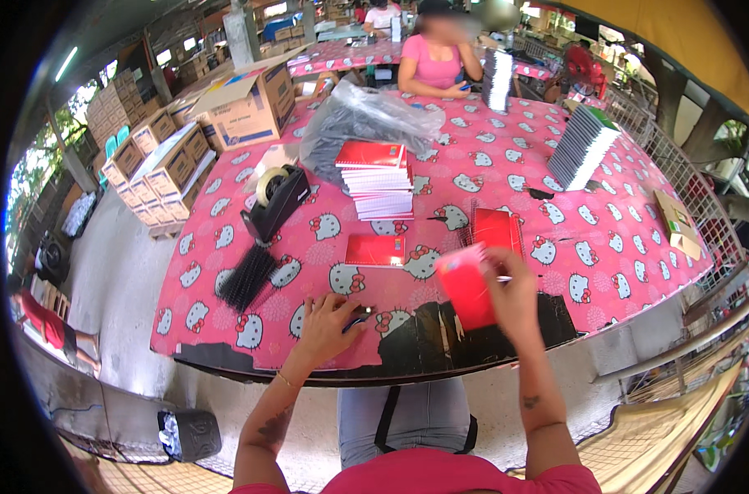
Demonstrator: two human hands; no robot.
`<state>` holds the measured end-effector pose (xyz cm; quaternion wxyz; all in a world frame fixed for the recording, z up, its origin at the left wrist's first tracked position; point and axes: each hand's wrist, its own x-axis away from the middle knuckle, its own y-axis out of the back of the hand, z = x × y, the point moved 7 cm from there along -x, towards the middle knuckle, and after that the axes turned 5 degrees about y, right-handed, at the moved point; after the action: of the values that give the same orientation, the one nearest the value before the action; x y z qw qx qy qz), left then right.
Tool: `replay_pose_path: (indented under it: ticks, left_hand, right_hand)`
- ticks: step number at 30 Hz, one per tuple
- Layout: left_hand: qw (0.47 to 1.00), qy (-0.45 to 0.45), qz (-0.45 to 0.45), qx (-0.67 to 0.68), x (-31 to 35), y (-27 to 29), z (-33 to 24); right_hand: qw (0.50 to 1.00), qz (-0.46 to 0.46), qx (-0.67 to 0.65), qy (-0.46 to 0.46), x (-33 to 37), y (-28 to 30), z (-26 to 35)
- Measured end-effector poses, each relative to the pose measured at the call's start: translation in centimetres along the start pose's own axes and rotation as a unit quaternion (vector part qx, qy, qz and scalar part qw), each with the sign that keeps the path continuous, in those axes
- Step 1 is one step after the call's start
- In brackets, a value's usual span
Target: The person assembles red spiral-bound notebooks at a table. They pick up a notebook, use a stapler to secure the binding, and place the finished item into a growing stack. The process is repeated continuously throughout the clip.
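While the right hand (513, 288) pinches a tilted red notebook (465, 288) by its right side, fingers closed on it, the left hand (329, 325) rests low over the pink cat-print tablecloth (440, 177). Its fingers are partly curled beside a small dark tool (358, 317) with a pale tip; whether they grip it, I cannot tell. The held notebook is above the table's near edge, where a torn black patch (420, 342) shows. Just beyond the right hand lies another red notebook (498, 230), with dark wire coils near its left side. A single red notebook (375, 251) lies flat in front of the notebook stack (381, 198). To the left are a bundle of black binding coils (247, 277) and a black tape dispenser (277, 206); a grey plastic bag (374, 123) sits behind the stack.
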<state>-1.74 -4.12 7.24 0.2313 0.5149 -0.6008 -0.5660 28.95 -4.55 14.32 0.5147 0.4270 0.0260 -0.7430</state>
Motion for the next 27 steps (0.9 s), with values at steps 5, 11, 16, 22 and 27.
replay_pose_path:
  ticks: [5,11,16,22,27]
  left_hand:
    - [0.978,-0.044,0.005,0.206,-11.9,-4.8,3.5]
    - [0.978,-0.04,0.199,0.038,-18.0,-9.5,4.2]
    - [0.93,0.018,0.359,0.073,-16.6,-9.8,3.8]
    - [0.96,-0.024,0.28,-0.012,-15.0,-8.9,1.1]
    - [0.979,-0.027,0.203,0.02,-14.0,-7.3,0.4]
  right_hand:
    - [0.981,-0.068,-0.044,-0.175,-7.5,5.5,-12.0]
    - [0.976,-0.127,0.179,-0.017,-4.8,7.4,-12.0]
    - [0.988,0.032,-0.112,-0.104,2.0,1.9,-1.5]
    - [0.876,0.232,-0.312,-0.284,10.7,-8.1,-3.6]
    - [0.849,0.242,-0.352,-0.311,11.4,-10.2,-2.9]
